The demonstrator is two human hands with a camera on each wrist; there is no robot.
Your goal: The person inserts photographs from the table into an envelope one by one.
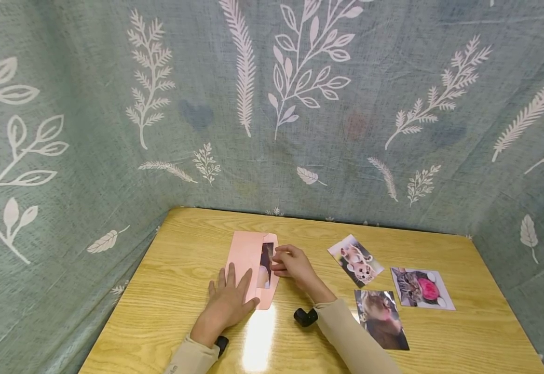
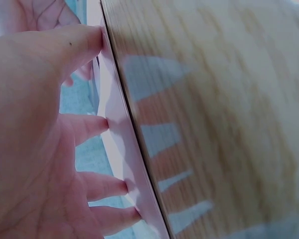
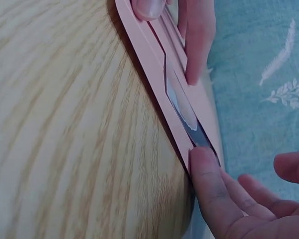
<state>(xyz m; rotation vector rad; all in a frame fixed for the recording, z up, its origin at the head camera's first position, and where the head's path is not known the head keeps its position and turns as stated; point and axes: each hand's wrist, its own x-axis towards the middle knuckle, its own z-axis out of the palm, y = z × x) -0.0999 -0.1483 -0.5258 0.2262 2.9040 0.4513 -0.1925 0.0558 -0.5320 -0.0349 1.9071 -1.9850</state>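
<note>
A pink envelope (image 1: 245,249) lies on the table with its flap side turned right. A dark photo (image 1: 266,259) sits partly inside it, its right portion showing over the flap. My left hand (image 1: 227,301) is spread across the envelope's lower left, fingertips and thumb pressing on its face. At the photo's exposed right edge, my right hand (image 1: 295,267) touches with its fingertips. In the right wrist view, one fingertip (image 3: 204,157) meets the end of the photo (image 3: 182,102) at the envelope's opening, while other fingers stand off it.
To the right lie several loose photos: an animal with raised paws (image 1: 356,261), a tabby cat with a pink round thing (image 1: 422,289), and a brownish animal close-up (image 1: 381,319). A grey-green leaf-print cloth (image 1: 262,171) hangs behind the wooden table (image 1: 183,259).
</note>
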